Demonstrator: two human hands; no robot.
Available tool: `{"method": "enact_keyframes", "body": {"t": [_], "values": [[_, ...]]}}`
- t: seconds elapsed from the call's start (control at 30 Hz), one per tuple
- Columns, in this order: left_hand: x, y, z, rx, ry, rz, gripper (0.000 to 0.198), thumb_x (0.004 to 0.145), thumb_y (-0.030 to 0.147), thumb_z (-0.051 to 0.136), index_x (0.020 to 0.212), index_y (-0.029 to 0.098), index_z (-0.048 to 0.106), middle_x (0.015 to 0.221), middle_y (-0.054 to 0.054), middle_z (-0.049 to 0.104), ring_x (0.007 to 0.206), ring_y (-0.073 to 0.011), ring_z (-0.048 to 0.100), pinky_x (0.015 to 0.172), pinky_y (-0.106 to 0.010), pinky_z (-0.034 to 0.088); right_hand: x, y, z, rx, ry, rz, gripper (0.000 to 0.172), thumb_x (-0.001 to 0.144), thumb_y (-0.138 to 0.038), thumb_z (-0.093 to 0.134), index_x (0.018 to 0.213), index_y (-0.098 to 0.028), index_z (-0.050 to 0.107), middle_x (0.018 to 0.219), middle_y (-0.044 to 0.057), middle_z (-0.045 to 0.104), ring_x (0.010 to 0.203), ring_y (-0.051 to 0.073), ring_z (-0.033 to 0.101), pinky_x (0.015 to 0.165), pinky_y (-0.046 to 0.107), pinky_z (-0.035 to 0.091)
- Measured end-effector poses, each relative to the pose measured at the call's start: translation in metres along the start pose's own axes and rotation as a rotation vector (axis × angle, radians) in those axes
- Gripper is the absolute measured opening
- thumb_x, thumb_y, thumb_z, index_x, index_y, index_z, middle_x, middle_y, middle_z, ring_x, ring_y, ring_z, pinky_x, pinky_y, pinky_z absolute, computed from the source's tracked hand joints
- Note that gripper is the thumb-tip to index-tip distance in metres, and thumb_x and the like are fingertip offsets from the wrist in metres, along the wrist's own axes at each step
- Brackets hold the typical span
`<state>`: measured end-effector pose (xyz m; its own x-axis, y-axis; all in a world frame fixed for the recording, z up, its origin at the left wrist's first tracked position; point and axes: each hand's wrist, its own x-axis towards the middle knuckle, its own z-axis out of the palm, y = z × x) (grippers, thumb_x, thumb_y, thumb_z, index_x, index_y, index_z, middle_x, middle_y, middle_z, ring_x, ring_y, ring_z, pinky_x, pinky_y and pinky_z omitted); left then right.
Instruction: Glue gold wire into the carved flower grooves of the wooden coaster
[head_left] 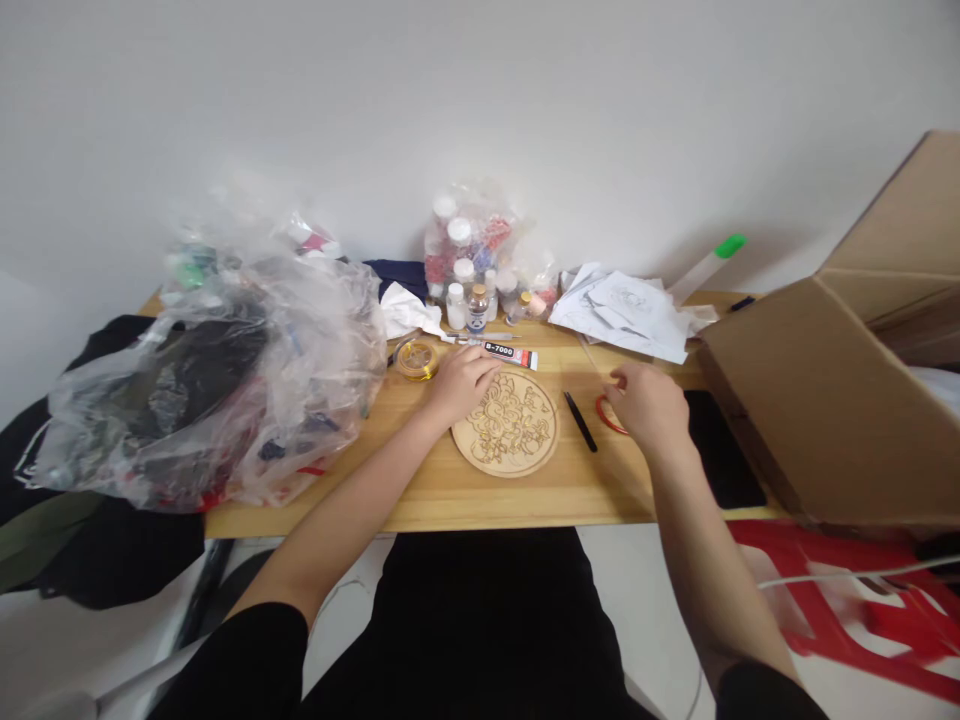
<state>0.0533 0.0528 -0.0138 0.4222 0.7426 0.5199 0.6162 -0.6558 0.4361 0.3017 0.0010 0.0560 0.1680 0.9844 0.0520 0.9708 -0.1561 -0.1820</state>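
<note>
My left hand (463,384) rests at the upper left rim of a round wooden board (517,455) covered with raised, gold-outlined floral patterns. Its fingers lie loosely over the board's edge, just below a B-7000 glue tube (517,355). To the right, my right hand (651,408) is raised slightly above the table with its fingers curled in. What they hold, if anything, is hidden. A red ring-shaped item (604,416) lies partly behind that hand. Between the board and the right hand is a pair of black tweezers (580,422).
A spool of gold wire (416,360) sits left of the board. Small bottles (477,308) and bagged beads stand behind. Crumpled plastic bags (300,350) crowd the left. Paper sheets (622,310), a black phone-like slab (724,450) and a cardboard box (795,400) occupy the right.
</note>
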Motion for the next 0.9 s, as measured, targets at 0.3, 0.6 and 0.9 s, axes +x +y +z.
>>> {"method": "enact_keyframes", "body": {"t": [0.3, 0.6, 0.9], "values": [[0.0, -0.001, 0.001, 0.001, 0.013, 0.026, 0.02, 0.091, 0.02, 0.049, 0.092, 0.017, 0.069, 0.087, -0.006, 0.064, 0.083, -0.0172, 0.057, 0.075, -0.031, 0.046, 0.022, -0.078, 0.031, 0.302, -0.016, -0.429, 0.019, 0.083, -0.021, 0.054, 0.089, -0.019, 0.072, 0.088, 0.008, 0.071, 0.077, 0.02, 0.063, 0.068, 0.029, 0.043], [0.0, 0.0, 0.0, 0.003, 0.015, 0.044, 0.021, 0.093, 0.021, 0.047, 0.094, 0.014, 0.067, 0.086, -0.006, 0.064, 0.084, -0.0177, 0.057, 0.076, -0.033, 0.046, 0.018, -0.08, 0.05, 0.379, -0.015, -0.452, 0.019, 0.082, -0.019, 0.054, 0.09, -0.019, 0.071, 0.088, 0.008, 0.07, 0.079, 0.02, 0.063, 0.07, 0.029, 0.044], [0.0, 0.0, -0.001, 0.011, -0.007, 0.054, 0.022, 0.093, 0.02, 0.045, 0.095, 0.016, 0.067, 0.085, -0.005, 0.063, 0.084, -0.0175, 0.057, 0.075, -0.033, 0.045, 0.02, -0.077, 0.053, 0.44, -0.016, -0.493, 0.016, 0.081, -0.019, 0.055, 0.086, -0.019, 0.07, 0.083, 0.007, 0.069, 0.074, 0.018, 0.06, 0.068, 0.029, 0.043]]}}
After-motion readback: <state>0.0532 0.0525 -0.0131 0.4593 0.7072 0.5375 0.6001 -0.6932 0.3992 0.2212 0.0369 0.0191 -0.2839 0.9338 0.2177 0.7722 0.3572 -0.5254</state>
